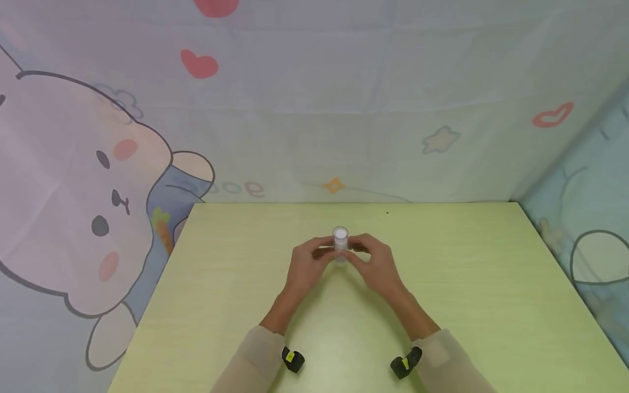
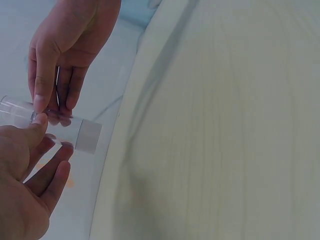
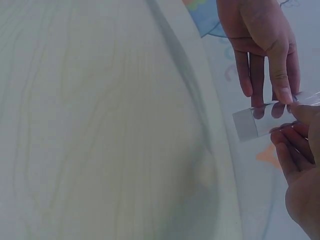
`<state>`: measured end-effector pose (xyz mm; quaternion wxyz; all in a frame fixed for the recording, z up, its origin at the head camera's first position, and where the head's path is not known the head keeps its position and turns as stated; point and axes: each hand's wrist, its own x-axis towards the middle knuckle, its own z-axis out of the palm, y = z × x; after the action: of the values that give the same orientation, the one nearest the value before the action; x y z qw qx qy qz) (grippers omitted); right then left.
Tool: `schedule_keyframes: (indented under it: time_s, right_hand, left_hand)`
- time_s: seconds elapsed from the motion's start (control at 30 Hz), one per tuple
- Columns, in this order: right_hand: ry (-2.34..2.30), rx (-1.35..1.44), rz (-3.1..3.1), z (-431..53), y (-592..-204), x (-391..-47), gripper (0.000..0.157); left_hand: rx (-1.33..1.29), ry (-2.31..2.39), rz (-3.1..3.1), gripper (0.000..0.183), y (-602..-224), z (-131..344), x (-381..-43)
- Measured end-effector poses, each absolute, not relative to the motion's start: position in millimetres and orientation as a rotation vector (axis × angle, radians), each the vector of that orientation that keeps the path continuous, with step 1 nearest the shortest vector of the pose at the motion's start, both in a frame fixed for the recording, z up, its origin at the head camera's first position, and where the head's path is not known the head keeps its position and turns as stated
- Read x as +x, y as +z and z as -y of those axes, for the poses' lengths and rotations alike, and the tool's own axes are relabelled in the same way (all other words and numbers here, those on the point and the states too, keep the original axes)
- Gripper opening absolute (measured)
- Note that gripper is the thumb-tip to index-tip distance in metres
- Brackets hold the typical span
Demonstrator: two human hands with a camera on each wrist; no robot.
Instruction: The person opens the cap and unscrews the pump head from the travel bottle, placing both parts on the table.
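In the head view, a small clear cylindrical container (image 1: 340, 244) stands upright between the two hands above the table's middle. Its top looks transparent with white inside. The left hand (image 1: 307, 265) pinches it from the left, thumb and fingertips on its side. From the right, the right hand (image 1: 377, 265) grips it the same way, the thumbs close together. Both wrist views show a frosted whitish band (image 2: 88, 136) round its lower end and a clear upper part (image 3: 310, 98). Whether its base touches the table cannot be told.
A pale yellow-green wood-grain table (image 1: 236, 305) lies under the hands. Behind it hangs a printed curtain (image 1: 314, 109) with a cartoon animal, and another cloth (image 1: 589, 218) hangs at the right. Black wrist cameras (image 1: 293, 359) sit by the light sleeves (image 1: 250, 360).
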<state>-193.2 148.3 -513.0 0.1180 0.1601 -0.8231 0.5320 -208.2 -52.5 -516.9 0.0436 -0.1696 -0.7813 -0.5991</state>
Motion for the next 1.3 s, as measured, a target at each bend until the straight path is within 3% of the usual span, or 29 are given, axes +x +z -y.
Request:
schedule_keyframes:
  time_s: [1.3]
  right_hand:
    - [1.564,0.445,2.426,-192,-513,-158,0.023]
  left_hand:
    - [-0.690,-1.793,2.456,0.036,-522,24,-185]
